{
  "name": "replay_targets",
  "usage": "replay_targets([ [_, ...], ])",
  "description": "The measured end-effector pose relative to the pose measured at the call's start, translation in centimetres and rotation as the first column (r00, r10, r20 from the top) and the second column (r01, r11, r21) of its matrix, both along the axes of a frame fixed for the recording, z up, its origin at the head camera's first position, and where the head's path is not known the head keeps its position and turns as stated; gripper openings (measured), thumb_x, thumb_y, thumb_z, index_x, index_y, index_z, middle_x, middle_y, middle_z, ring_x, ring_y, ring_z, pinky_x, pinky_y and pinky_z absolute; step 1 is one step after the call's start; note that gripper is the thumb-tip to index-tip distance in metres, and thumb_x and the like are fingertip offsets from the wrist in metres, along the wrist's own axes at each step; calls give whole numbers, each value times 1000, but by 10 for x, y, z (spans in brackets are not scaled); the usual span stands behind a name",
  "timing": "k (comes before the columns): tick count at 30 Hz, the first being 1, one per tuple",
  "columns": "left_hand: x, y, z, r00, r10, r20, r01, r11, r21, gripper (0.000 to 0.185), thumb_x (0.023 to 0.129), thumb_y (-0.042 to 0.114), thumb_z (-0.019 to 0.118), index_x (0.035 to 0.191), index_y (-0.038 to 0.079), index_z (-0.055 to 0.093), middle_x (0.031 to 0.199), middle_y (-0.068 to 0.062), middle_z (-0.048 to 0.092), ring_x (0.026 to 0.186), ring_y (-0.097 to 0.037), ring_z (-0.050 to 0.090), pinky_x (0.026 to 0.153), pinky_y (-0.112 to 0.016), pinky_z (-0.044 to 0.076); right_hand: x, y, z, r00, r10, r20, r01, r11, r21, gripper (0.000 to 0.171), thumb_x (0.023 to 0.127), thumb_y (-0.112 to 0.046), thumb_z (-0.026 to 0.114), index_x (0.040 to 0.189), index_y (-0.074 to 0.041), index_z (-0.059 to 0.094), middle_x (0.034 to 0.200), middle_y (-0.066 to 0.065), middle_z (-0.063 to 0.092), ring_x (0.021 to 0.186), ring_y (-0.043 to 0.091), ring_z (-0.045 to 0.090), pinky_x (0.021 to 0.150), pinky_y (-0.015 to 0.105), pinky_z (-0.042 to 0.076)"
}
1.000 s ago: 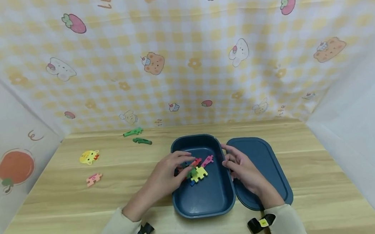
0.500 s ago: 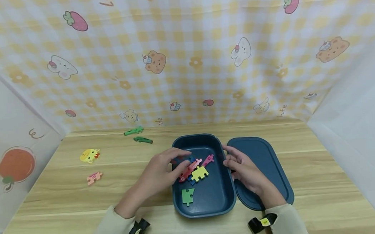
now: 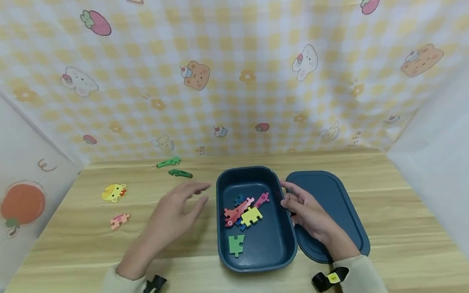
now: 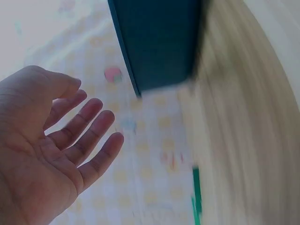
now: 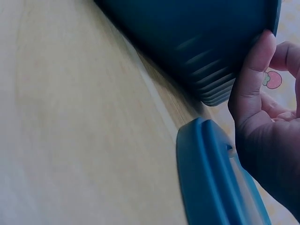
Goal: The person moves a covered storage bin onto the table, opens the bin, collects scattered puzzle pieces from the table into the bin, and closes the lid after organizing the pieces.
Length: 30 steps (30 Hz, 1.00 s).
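My left hand (image 3: 175, 213) hovers to the left of a dark blue plastic box (image 3: 259, 267), thumb and fingers apart and nothing in them. The left wrist view shows its bare palm and loosely bent fingers (image 4: 93, 157). On the box's right side, my right hand (image 3: 309, 211) touches the outer wall near the rim with thumb and fingertips. Inside the box are a green jigsaw piece (image 3: 236, 245), a yellow piece (image 3: 251, 216), a magenta piece (image 3: 261, 200), and red and pink pieces (image 3: 237, 212) overlapping blue ones.
A matching blue lid (image 3: 328, 199) lies right of the box, partly under my right hand. On the table at left are a yellow animal-face piece (image 3: 114, 193), a pink piece (image 3: 120, 220) and two green pieces (image 3: 181, 173). A checked cloth (image 3: 248, 101) hangs behind.
My left hand has let go of the green jigsaw piece, which now lies at the near left inside the box. The left hand has moved out to the left; the right hand stays put.
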State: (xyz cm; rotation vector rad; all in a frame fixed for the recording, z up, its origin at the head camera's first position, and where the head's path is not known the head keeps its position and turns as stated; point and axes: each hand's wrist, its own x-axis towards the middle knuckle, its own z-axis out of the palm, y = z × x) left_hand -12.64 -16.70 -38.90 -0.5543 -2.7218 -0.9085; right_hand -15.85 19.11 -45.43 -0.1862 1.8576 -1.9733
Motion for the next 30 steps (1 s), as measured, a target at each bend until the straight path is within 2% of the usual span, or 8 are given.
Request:
replay_targets([
  [2,2,-16,-2,999,26,-28,-26,1000,-4,34,104,25,69,138,17,69,137,-5,72,124,-26,70,104,-52,59,0,-1,1,1000,-3,-4,3,1000,7,67,108,-15,58,167,-20,26,93,-8,57,65,6,57,57,21,55],
  [5,6,-38,-5,994,58,-89,-58,998,1,34,102,16,71,136,14,70,133,-9,73,117,-30,72,98,-56,60,-1,-3,2,1000,6,-9,-5,1000,12,67,108,-15,57,167,-20,26,93,-8,56,66,6,57,58,21,55],
  [8,10,-54,-12,990,63,-127,-64,998,0,32,100,8,71,132,10,72,126,-9,75,108,-29,74,89,-53,63,-1,-2,2,1000,1,-7,-1,1000,8,66,108,-14,56,167,-20,27,93,-8,58,65,6,58,57,21,55],
  [11,15,-64,-20,989,67,-130,-70,997,-17,30,98,5,72,128,7,73,122,-10,76,103,-27,75,84,-48,64,0,-1,2,1000,-8,-10,8,1000,5,66,108,-13,55,167,-20,27,94,-8,58,65,6,59,57,21,55],
  [18,28,-96,-35,981,158,-113,-171,979,-112,33,96,7,75,129,4,72,123,-17,75,109,-41,73,87,-61,61,0,1,0,1000,6,-7,-7,1000,-14,67,108,-14,57,167,-19,26,95,-8,61,67,7,62,58,22,56],
  [23,26,-125,-40,968,238,-76,-248,951,-184,35,96,12,76,129,0,72,118,-23,73,90,-35,72,71,-53,59,0,1,-1,1000,14,-4,-14,1000,-19,67,108,-14,57,167,-18,25,95,-8,62,69,7,64,58,22,57],
  [27,24,-141,-46,962,272,9,-263,938,-225,39,96,17,76,128,-4,71,122,-30,70,97,-45,70,78,-60,57,0,1,-1,1000,24,-7,-24,999,-22,68,108,-14,57,167,-16,24,96,-8,63,72,6,65,58,22,57],
  [30,22,-147,-48,960,278,44,-260,936,-237,40,97,18,75,128,-6,71,124,-32,68,99,-44,68,83,-63,55,1,2,0,1000,19,-4,-19,999,-27,68,108,-14,57,167,-17,24,95,-8,62,73,6,65,58,22,57],
])
